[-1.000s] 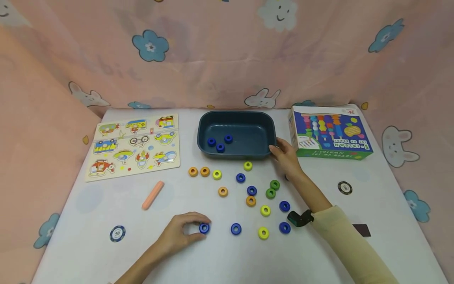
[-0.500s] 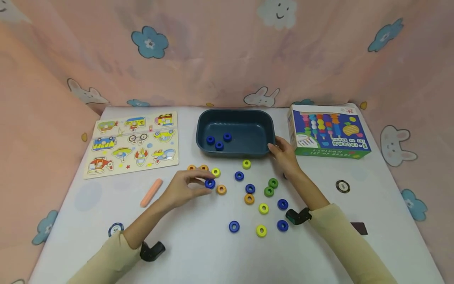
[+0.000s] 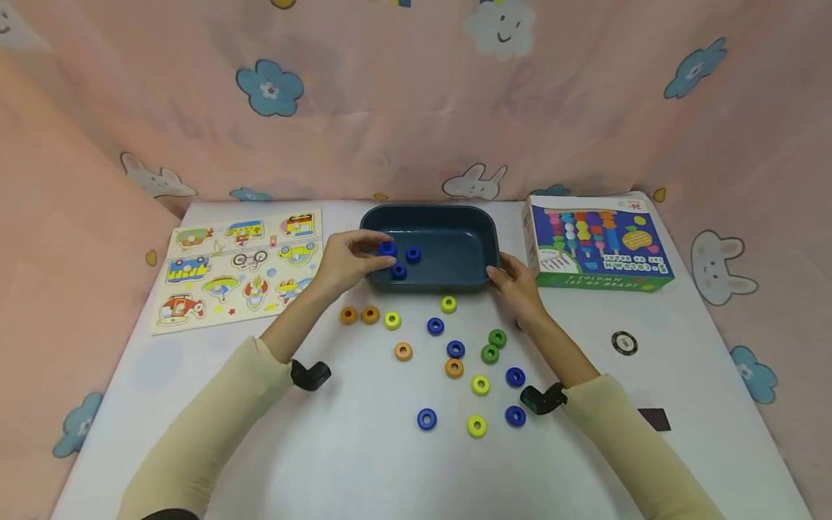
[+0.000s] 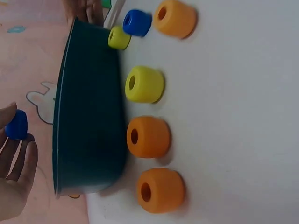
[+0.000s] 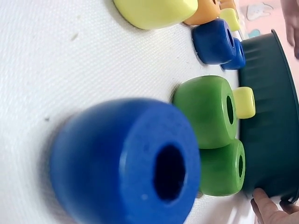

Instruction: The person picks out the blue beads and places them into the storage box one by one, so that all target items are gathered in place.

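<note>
Box [image 3: 598, 243] reads "5-COLUMN SET OF BEADS"; left hand [image 3: 347, 263] pinches blue bead [image 3: 387, 248], right hand [image 3: 520, 291] grips tray [image 3: 458, 256].

Left hand [image 3: 344, 261] and right hand [image 3: 522, 295] bare, plain beige long sleeves [image 3: 211, 415], slightly creased, small black elbow-shaped wrist unit [image 3: 312, 376] at each cuff.

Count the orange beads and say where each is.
4: an orange bead and another left of a yellow bead, a third nearer the viewer, a fourth beside a blue bead. Some may be hidden.
</note>
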Motion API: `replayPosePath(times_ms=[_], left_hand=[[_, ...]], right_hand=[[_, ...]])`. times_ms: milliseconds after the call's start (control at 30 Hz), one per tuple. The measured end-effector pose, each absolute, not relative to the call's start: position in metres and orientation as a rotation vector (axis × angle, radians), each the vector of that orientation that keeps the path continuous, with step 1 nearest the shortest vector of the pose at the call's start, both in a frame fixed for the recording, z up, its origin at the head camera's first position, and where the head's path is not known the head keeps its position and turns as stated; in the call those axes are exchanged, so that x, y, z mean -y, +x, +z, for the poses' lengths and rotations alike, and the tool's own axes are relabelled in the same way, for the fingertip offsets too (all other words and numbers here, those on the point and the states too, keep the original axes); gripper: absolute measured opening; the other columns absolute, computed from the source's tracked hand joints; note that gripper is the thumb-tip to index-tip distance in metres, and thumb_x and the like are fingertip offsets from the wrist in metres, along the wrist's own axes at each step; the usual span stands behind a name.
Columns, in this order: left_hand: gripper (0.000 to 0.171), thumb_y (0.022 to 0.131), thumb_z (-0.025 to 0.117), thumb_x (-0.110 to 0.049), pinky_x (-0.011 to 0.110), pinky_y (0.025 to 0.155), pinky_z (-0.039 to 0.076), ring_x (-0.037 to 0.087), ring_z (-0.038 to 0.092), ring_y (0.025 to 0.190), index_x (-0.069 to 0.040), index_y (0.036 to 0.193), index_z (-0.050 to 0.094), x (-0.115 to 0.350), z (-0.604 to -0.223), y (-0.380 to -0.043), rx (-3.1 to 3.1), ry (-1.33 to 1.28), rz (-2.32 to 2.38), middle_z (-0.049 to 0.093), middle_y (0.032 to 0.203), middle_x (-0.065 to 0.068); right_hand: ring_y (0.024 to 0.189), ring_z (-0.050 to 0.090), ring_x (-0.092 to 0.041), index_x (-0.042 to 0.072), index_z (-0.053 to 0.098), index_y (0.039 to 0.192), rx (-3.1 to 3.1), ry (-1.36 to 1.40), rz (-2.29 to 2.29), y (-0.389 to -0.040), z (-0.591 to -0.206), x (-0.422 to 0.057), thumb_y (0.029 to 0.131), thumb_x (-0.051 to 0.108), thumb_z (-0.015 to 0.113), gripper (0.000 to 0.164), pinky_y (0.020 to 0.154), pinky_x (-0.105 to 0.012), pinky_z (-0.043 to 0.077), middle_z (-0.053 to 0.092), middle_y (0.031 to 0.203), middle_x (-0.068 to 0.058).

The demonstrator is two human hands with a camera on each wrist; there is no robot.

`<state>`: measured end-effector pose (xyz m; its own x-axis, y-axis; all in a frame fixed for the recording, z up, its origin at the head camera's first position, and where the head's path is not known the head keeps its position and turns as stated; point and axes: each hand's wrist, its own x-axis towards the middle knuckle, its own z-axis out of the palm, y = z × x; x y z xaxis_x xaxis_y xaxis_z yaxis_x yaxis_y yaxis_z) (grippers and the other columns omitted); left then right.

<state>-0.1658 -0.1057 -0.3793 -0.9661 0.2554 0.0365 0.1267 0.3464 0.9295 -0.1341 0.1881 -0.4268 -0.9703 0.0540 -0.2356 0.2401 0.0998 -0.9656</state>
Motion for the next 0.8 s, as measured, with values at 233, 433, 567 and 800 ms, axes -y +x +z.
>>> replayPosePath(times_ms=[233,433,567,800], left_hand=[[0.034,0.074,0.079,-0.016,0.031,0.08,0.049,0.02,0.058,0.095,-0.01,0.106,0.068,0.096,-0.391,-0.193,-2.609,0.211,1.625,0.065,0.103,0.005],[0.035,0.075,0.078,-0.014,0.029,0.084,0.048,0.02,0.058,0.1,-0.007,0.107,0.067,0.093,-0.395,-0.202,-2.627,0.218,1.614,0.065,0.107,0.006],[0.037,0.075,0.078,-0.015,0.03,0.086,0.048,0.023,0.058,0.102,-0.005,0.109,0.067,0.093,-0.394,-0.204,-2.629,0.246,1.673,0.065,0.108,0.007],[0.038,0.079,0.074,-0.015,0.031,0.095,0.042,0.02,0.053,0.11,-0.002,0.113,0.064,0.102,-0.399,-0.203,-2.652,0.081,1.799,0.061,0.118,0.007]], right_hand=[[0.125,0.04,-0.024,-0.002,0.035,0.139,-2.208,0.31,-1.998,-0.133,-0.433,-0.184,0.095,0.011,0.052,0.048,0.095,-0.028,0.042,0.037,0.14,-0.016],[0.125,0.041,-0.023,-0.001,0.035,0.139,-2.213,0.297,-2.001,-0.132,-0.43,-0.183,0.096,0.011,0.051,0.048,0.095,-0.029,0.042,0.037,0.14,-0.016],[0.124,0.041,-0.023,0.0,0.035,0.139,-2.226,0.305,-1.987,-0.133,-0.429,-0.185,0.096,0.013,0.051,0.048,0.095,-0.029,0.042,0.038,0.14,-0.015],[0.124,0.041,-0.024,-0.002,0.035,0.139,-2.235,0.297,-2.0,-0.134,-0.432,-0.189,0.096,0.012,0.051,0.048,0.096,-0.03,0.042,0.038,0.14,-0.016]])
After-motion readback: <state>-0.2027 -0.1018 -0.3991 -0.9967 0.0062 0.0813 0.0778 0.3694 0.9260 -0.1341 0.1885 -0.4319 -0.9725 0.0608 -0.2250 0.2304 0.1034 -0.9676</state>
